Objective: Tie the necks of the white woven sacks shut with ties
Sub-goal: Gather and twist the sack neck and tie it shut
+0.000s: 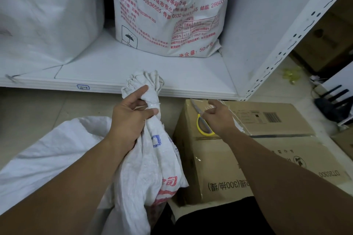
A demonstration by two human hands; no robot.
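A white woven sack (152,162) with red and blue print stands on the floor in front of me, its neck gathered into a bunch (147,80). My left hand (129,118) grips that neck just below the bunch, where a clear tie (153,105) circles it. My right hand (217,118) hovers over a cardboard box and pinches thin clear ties (227,105) between thumb and fingers. Yellow-handled scissors (203,127) lie on the box, partly under that hand.
The cardboard box (257,150) sits at my right. An open, slack white sack (47,158) lies at left. A white shelf (114,74) carries a printed sack (168,11) and a plain one (44,15). A perforated rack post (290,42) rises at right; black items (334,101) stand beyond.
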